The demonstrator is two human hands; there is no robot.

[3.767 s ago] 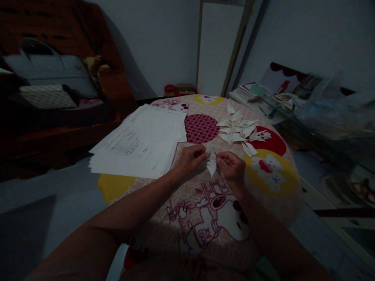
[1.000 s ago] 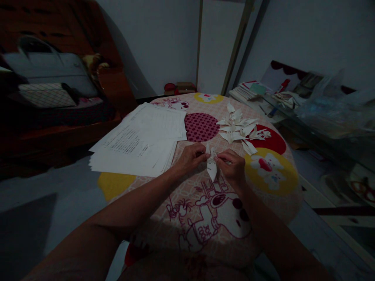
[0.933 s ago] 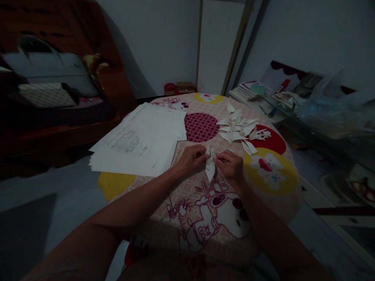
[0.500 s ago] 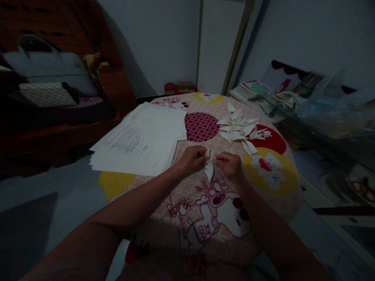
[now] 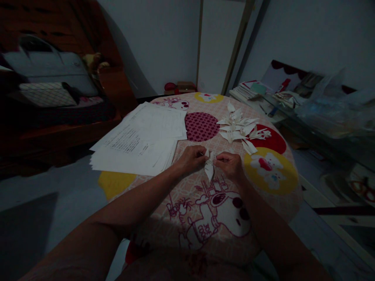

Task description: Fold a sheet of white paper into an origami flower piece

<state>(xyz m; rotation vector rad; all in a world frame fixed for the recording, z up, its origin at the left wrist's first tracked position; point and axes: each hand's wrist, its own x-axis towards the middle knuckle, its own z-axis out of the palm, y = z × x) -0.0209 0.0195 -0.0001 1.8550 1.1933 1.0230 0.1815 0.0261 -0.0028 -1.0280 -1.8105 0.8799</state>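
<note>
Between my hands is a small folded paper piece (image 5: 209,170), white with pointed flaps, one tip hanging down toward me. My left hand (image 5: 191,158) pinches its left side with thumb and forefinger. On the opposite side, my right hand (image 5: 230,164) grips it with closed fingers. The inner folds are too small and dim to make out. Beyond my right hand lies a cluster of similar folded paper shapes (image 5: 234,125), several of them overlapping. A thick stack of printed paper sheets (image 5: 140,140) rests to the left of my hands.
The round table has a patterned pink cloth (image 5: 202,145) over it. At the right, a glass-topped stand (image 5: 281,119) carries papers and a clear plastic bag (image 5: 328,107). A wooden bench (image 5: 114,89) on the left holds a pale handbag (image 5: 55,68).
Almost nothing differs. Both hands keep their hold on the folded paper, and its flaps have shifted very slightly.
</note>
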